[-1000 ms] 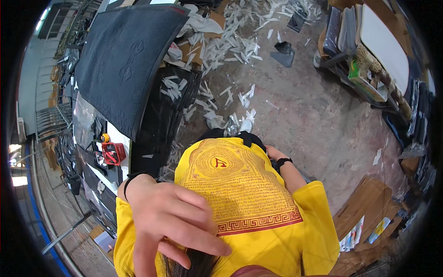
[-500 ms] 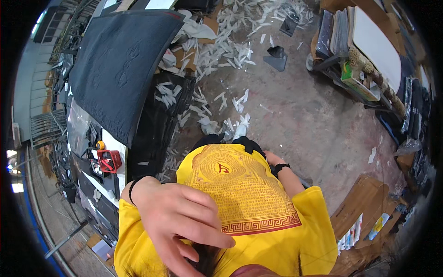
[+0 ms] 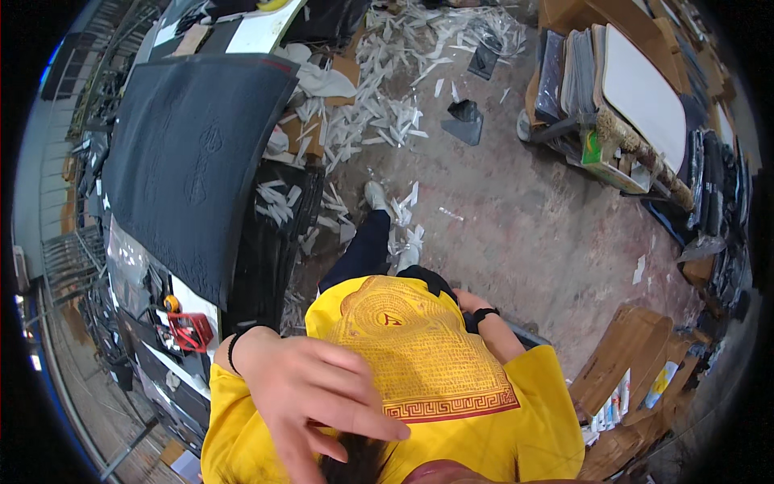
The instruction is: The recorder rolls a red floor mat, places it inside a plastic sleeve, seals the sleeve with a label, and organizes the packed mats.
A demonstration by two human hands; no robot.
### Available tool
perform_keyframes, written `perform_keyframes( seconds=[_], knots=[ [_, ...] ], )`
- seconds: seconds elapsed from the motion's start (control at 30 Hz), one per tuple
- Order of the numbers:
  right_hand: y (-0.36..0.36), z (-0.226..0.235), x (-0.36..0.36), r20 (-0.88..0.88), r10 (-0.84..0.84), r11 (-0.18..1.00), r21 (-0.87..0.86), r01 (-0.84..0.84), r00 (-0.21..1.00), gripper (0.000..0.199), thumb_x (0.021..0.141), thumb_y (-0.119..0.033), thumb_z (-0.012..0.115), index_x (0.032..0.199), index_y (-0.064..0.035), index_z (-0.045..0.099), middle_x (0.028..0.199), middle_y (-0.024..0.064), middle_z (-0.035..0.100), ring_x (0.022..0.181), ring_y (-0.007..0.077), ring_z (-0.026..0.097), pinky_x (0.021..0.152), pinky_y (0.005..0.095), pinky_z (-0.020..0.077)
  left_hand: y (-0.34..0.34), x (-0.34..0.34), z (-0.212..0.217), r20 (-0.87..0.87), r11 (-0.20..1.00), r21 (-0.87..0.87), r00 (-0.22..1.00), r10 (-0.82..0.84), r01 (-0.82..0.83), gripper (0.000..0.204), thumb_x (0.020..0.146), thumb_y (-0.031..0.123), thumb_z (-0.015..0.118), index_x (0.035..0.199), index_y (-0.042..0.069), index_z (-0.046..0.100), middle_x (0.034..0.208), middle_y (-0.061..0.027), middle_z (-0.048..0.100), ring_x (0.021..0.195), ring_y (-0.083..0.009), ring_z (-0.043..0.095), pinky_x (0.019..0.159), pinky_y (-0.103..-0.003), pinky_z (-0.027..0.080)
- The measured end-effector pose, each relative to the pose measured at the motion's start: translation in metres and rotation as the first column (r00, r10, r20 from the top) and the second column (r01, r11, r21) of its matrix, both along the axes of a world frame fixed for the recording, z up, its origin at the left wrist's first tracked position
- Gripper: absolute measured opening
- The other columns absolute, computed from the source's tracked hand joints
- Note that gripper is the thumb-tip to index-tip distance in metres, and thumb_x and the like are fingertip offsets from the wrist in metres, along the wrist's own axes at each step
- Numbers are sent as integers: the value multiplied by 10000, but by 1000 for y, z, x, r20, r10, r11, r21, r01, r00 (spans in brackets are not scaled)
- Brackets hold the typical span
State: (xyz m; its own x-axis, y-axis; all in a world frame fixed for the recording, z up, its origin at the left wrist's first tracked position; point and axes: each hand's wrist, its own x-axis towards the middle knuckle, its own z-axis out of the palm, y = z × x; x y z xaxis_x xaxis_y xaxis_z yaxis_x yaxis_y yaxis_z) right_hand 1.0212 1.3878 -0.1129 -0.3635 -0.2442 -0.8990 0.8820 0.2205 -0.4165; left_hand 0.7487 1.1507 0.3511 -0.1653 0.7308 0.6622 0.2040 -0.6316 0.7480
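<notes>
My left hand (image 3: 322, 395) is raised close to the camera, fingers spread, resting on dark hair (image 3: 355, 461) at the bottom of the picture; it holds nothing. A thin black band (image 3: 234, 352) circles its wrist. My right hand (image 3: 470, 302) sits at my hip beside the yellow printed shirt (image 3: 419, 355), mostly hidden, with a black watch (image 3: 484, 315) on the wrist. One leg in dark trousers (image 3: 363, 250) reaches forward, ending in a white shoe (image 3: 376, 195).
A large dark grey mat (image 3: 201, 161) lies on a work table at the left, with a red tool (image 3: 189, 331) near its front edge. White scrap strips (image 3: 379, 121) litter the concrete floor. Stacked boards (image 3: 637, 97) stand at the right, cardboard boxes (image 3: 629, 363) lower right.
The view has shifted toward the table and the mat looks larger. A leg and white shoe now show ahead of me. My left hand stays on the hair.
</notes>
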Motion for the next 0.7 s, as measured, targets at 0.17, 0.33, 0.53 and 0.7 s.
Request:
perform_keyframes(
  seconds=[0.17,0.33,0.53,0.7],
  knots=[
    [19,-18,-60,165,-83,996,-21,88,983,381,958,-191,414,1304,-86,534,934,58,657,714,189,609,623,347,512,19,-104,-16,-126,982,-93,977,-174,163,314,950,178,575,1249,274,563,1116,-160,646,802,-259,632,677,-351,512],
    [47,-9,-145,246,-377,913,-66,404,893,442,962,-262,494,1380,-122,466,1079,93,610,861,212,604,768,373,535,51,-216,-64,-85,923,-379,996,39,-69,153,892,110,606,951,37,727,913,-100,668,793,-249,643,674,-342,496],
    [107,16,-289,207,-308,947,-30,321,929,502,915,-318,581,1371,-148,461,1069,28,661,845,170,652,734,310,506,87,-327,-199,-724,311,-659,689,-19,-685,268,858,173,642,1111,88,624,954,-127,608,919,-335,604,783,-421,496],
    [169,-9,-397,167,-250,966,-15,256,954,650,878,-289,650,1447,-127,380,1227,92,600,1078,222,600,852,407,512,103,-395,-304,-556,109,-831,808,-196,-545,313,865,205,631,1154,88,616,993,-137,636,926,-354,625,776,-446,508]
  ],
)
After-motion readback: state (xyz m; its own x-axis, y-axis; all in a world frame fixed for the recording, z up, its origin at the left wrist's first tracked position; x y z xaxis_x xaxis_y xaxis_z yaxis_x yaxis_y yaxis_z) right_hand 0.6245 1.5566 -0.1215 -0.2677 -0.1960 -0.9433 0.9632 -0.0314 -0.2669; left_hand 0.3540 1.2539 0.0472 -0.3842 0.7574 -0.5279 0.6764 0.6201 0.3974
